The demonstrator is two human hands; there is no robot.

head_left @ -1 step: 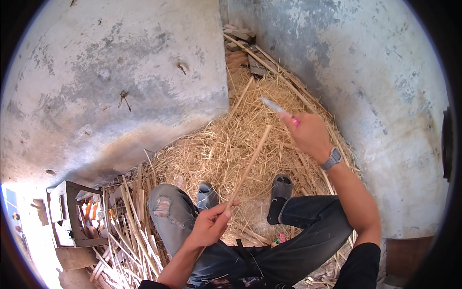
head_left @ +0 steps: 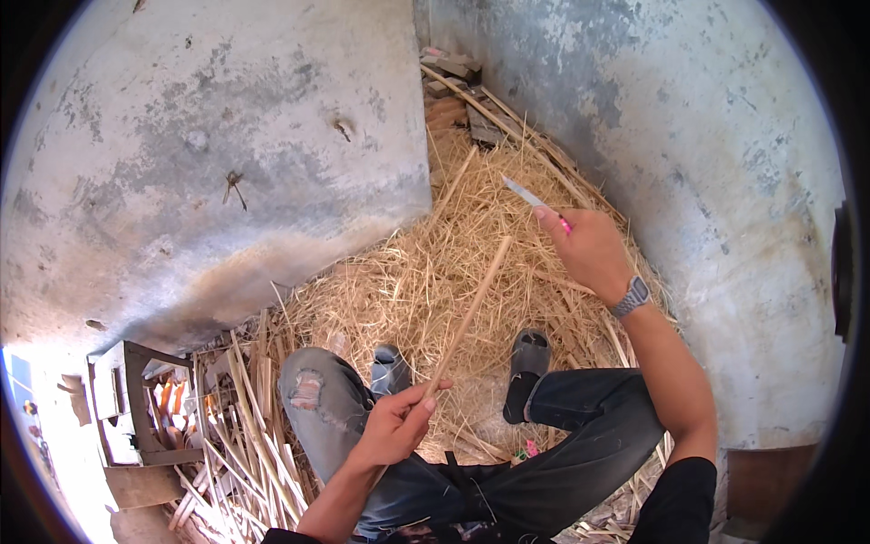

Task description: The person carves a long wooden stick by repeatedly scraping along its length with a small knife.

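My left hand [head_left: 395, 428] is closed round a thin strip of bamboo or wood [head_left: 470, 315]. The strip slants up and away over the straw between my feet. My right hand [head_left: 591, 254] grips a knife with a bright pink handle, most of which my fingers hide. Its pale blade [head_left: 523, 193] points to the upper left, past the strip's far end and apart from it. On my right wrist sits a grey watch [head_left: 633, 296].
Straw-like shavings [head_left: 426, 263] cover the ground around my shoes. Many pale strips [head_left: 258, 426] lie piled beside a dark frame [head_left: 136, 399] at left. Long poles [head_left: 544, 159] lean along the right wall [head_left: 752, 227]. A low wall [head_left: 217, 163] closes off the upper left.
My right hand has shifted slightly to the right with the knife. My left hand and the strip look the same.
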